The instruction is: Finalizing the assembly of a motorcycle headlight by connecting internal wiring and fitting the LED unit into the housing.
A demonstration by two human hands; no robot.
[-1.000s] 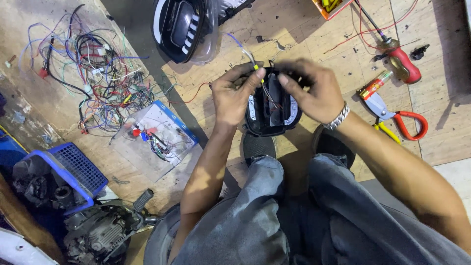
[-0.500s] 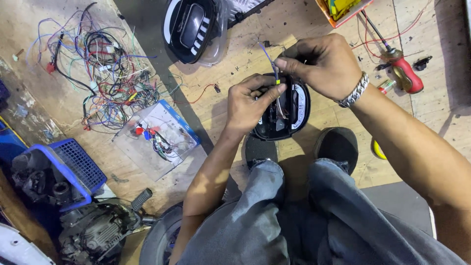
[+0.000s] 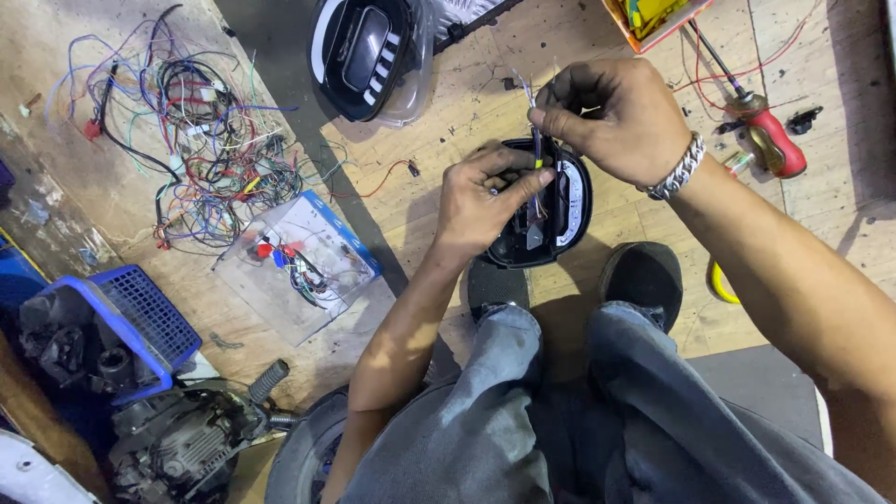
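Down on the wooden floor (image 3: pixel 439 140) between my knees, I see a black instrument housing (image 3: pixel 551 210) lying just ahead of my two dark shoes. My left hand (image 3: pixel 481 201) rests on its left rim, fingers curled over the edge and pinching a thin yellow-tipped wire (image 3: pixel 539 159) that rises from inside it. My right hand (image 3: pixel 621 117) hovers just above the housing's top end, thumb and forefinger clenched on the upper end of the same wire bundle, a metal bracelet (image 3: pixel 679 168) at the wrist. To my left lies a clear plastic package with a blue edge (image 3: pixel 303 261), flat and rectangular, holding small red and blue connectors. Farther left sits a blue plastic crate (image 3: pixel 140 322) with dark engine parts in it. A tangle of coloured wires (image 3: pixel 201 154) spreads beyond the package. Above the housing lies a second black cluster (image 3: pixel 364 56) under a clear cover. At top right an orange tray (image 3: pixel 653 19) shows yellow contents, and a red-handled screwdriver (image 3: pixel 765 135) lies near my right wrist.
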